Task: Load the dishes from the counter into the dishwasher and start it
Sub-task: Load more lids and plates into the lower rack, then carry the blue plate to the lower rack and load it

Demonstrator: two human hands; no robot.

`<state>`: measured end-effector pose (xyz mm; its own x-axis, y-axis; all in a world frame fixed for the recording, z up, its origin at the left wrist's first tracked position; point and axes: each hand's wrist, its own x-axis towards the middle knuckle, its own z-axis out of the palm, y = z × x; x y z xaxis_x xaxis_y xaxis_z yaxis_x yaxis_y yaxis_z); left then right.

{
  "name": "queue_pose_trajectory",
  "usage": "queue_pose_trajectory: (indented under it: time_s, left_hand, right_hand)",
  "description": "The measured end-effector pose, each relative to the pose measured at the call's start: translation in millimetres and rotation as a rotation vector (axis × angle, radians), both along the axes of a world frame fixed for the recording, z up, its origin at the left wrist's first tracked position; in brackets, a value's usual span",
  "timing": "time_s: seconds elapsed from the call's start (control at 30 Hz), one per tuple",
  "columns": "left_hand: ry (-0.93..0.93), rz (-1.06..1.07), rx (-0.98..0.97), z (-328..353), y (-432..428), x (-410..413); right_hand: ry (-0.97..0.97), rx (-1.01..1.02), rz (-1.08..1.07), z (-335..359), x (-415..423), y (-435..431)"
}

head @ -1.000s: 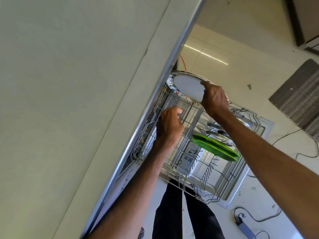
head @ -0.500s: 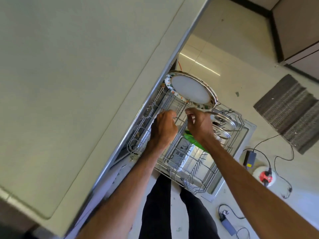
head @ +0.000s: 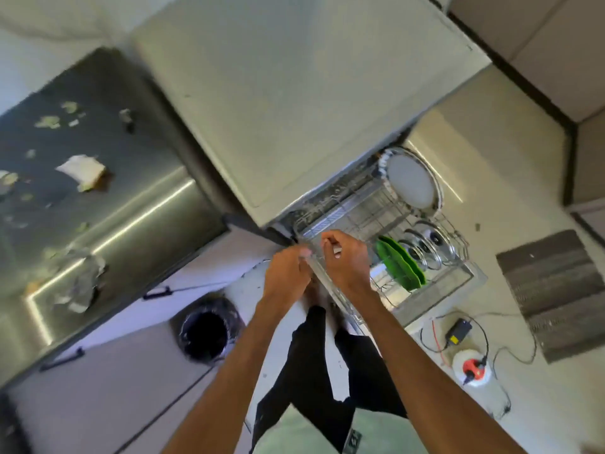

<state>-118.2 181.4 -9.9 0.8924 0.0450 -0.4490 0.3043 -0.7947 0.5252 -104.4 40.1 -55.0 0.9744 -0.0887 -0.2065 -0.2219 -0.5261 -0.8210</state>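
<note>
Change: your hands have left the wires beneath the patterned plate and come back to the near rail of the rack; your view has swung wide, so the steel surface and the bin now show.
Rack: the rack (head: pixel 366 213) sits pulled out from under the tabletop, right of centre in the frame, over the dishwasher door (head: pixel 458 286).
Patterned plate: the patterned plate (head: pixel 411 181) stands on edge at the rack's far end, centre right, apart from both your hands.
Green plates: the green plates (head: pixel 399 265) stand side by side in the middle of the rack, just right of your right hand.
Lids: the lids (head: pixel 425 244) stand in a row just behind the green plates.
Left hand: your left hand (head: pixel 284 273) is curled round the rack's near rail at its corner, though blur softens the fingers.
Right hand: your right hand (head: pixel 347 263) is clamped on the same rail, knuckles up, just beside your left hand.
Tabletop: the pale tabletop (head: pixel 294 93) fills the upper middle.
Steel surface: the steel surface (head: pixel 98 178) at left carries scattered scraps.
Bin: the bin (head: pixel 206 332) stands on the floor, lower centre left.
Floor: the floor (head: pixel 523 158) at right holds a mat (head: pixel 553 290), a power adapter (head: pixel 458 330) and a cable reel (head: pixel 471 365).
</note>
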Motion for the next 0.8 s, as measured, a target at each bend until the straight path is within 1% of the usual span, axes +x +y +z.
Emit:
queue_pose_trajectory:
  time_s: [0.13,0.33,0.47,0.6,0.7,0.8]
  left_hand:
    - [-0.069,0.191,0.024,46,73,-55]
    - [-0.226,0.493,0.085,107,186,-130]
    - [-0.306,0.628,0.128,137,262,-186]
    - [-0.337,0.722,0.177,164,330,-235]
    - [-0.335,0.803,0.201,188,378,-263]
    - [-0.355,0.860,0.207,200,422,-282]
  right_hand:
    - [-0.115,0.019,0.213,57,-20,71]
    - [-0.208,0.134,0.597,121,-58,202]
    - [-0.259,0.132,0.793,155,-92,287]
    - [-0.268,0.125,0.914,184,-121,365]
    - [-0.271,0.128,0.953,206,-133,416]
    - [-0.325,0.117,0.988,224,-139,457]
